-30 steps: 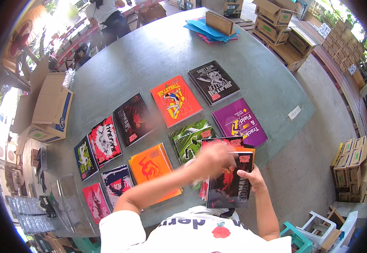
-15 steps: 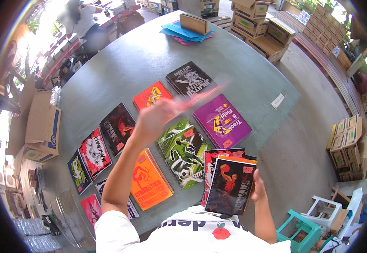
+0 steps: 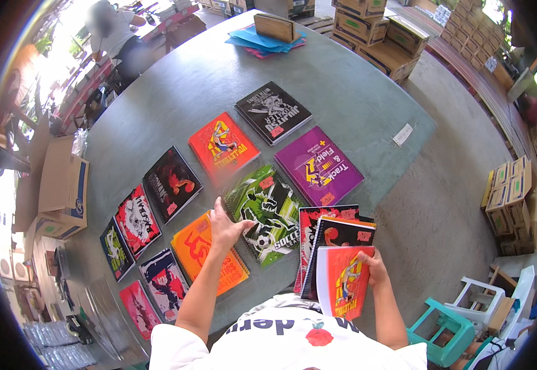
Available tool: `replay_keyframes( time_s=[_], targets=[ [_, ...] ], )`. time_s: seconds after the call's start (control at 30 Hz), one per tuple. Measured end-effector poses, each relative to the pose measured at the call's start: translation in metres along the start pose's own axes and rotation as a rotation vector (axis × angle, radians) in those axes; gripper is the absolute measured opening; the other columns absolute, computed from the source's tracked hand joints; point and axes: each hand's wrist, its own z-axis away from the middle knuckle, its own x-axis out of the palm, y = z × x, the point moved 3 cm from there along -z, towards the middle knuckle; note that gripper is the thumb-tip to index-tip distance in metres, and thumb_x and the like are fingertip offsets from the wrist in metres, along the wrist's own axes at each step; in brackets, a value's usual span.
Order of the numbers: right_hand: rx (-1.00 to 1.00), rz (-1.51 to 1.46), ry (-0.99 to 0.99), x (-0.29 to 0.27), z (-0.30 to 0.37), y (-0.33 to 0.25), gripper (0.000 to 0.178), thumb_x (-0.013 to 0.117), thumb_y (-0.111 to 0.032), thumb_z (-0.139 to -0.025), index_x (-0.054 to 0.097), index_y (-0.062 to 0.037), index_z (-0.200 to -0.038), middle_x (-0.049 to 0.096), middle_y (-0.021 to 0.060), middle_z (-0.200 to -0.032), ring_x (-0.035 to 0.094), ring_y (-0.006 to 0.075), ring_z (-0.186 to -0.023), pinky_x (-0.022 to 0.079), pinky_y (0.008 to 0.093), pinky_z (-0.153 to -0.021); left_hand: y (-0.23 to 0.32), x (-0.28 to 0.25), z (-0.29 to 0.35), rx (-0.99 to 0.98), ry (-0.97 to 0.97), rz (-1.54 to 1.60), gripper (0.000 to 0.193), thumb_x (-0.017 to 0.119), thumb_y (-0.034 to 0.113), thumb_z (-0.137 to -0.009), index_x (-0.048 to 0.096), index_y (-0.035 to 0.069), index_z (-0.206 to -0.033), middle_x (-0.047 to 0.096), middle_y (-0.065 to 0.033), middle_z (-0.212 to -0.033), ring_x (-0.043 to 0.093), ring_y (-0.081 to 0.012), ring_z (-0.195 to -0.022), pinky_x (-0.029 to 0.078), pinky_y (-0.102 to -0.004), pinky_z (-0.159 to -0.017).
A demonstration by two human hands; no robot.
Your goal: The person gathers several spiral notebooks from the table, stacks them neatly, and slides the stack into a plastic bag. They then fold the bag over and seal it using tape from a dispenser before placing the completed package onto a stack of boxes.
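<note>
My right hand (image 3: 373, 266) grips a fanned stack of spiral notebooks near my chest. A red-orange notebook (image 3: 345, 280) with a yellow figure lies on top, over a black notebook (image 3: 330, 229) and a red-and-white one behind it. My left hand (image 3: 224, 227) has thumb and fingers spread at the left edge of a green notebook (image 3: 267, 216) with a soccer player; whether it touches the cover I cannot tell. Under that wrist lies an orange notebook (image 3: 197, 246). Beyond are a red-orange notebook (image 3: 224, 145), a black-and-grey one (image 3: 273, 111) and a purple one (image 3: 319, 166).
More notebooks lie at the left, among them a black one (image 3: 173, 184) and a pink one (image 3: 139, 308). Blue sheets (image 3: 250, 40) under a wooden block (image 3: 274, 28) sit at the table's far end. An open carton (image 3: 62, 185) stands left; plastic stools (image 3: 444, 333) stand lower right.
My left hand came down toward me from above the far notebooks, where it carried a blurred red notebook. A red-orange notebook now tops the right hand's stack, where a black one was uppermost.
</note>
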Motion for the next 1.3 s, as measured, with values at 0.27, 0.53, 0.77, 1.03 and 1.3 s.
replay_keyframes(
  time_s=[0.27, 0.53, 0.77, 1.03, 1.3],
  targets=[
    [-0.032, -0.110, 0.156, -0.028, -0.012, -0.011, 0.047, 0.068, -0.023, -0.077, 0.051, -0.0057, -0.117, 0.061, 0.0072, -0.109, 0.059, 0.0211, -0.099, 0.047, 0.0362, -0.086, 0.051, -0.066, -0.024, 0.086, -0.021, 0.938, 0.028, 0.061, 0.008, -0.083, 0.049, 0.005, -0.108, 0.059, -0.0067, -0.093, 0.054, -0.0148, -0.080, 0.044, -0.0296, -0.073],
    [0.000, -0.398, 0.054, -0.016, 0.012, -0.019, 0.072, 0.060, -0.061, -0.074, 0.053, -0.0022, -0.115, 0.061, 0.0102, -0.105, 0.060, 0.0220, -0.095, 0.048, 0.0393, -0.082, 0.156, 0.054, -0.050, 0.516, -0.470, 0.486, 0.042, 0.055, 0.025, -0.088, 0.045, 0.001, -0.121, 0.052, -0.0224, -0.117, 0.049, -0.0270, -0.113, 0.037, -0.0381, -0.097],
    [-0.178, 0.160, 0.200, 0.003, 0.016, -0.017, 0.055, 0.065, -0.012, -0.065, 0.048, -0.0044, -0.117, 0.059, 0.0053, -0.102, 0.059, 0.0185, -0.093, 0.047, 0.0333, -0.085, 0.126, 0.097, -0.190, 0.736, 0.063, -0.543, 0.045, 0.055, 0.028, -0.085, 0.049, -0.002, -0.117, 0.050, -0.0250, -0.120, 0.049, -0.0378, -0.112, 0.046, -0.0439, -0.087],
    [-0.036, -0.437, 0.221, -0.040, 0.019, -0.003, 0.062, 0.066, -0.017, -0.066, 0.046, 0.0004, -0.122, 0.058, 0.0134, -0.112, 0.057, 0.0261, -0.101, 0.045, 0.0387, -0.090, 0.214, -0.008, -0.050, 1.217, -0.211, 0.186, 0.030, 0.050, -0.004, -0.070, 0.061, 0.005, -0.096, 0.062, -0.0096, -0.084, 0.062, -0.0255, -0.074, 0.050, -0.0361, -0.063],
    [-0.003, 0.067, 0.114, 0.000, 0.025, -0.017, 0.062, 0.067, -0.014, -0.069, 0.044, 0.0010, -0.124, 0.058, 0.0122, -0.111, 0.058, 0.0259, -0.099, 0.045, 0.0376, -0.088, 0.227, 0.086, -0.051, 1.265, -0.609, -0.305, 0.064, 0.069, 0.015, -0.065, 0.046, 0.003, -0.124, 0.038, -0.0199, -0.128, 0.036, -0.0345, -0.120, 0.033, -0.0457, -0.099]
  ],
)
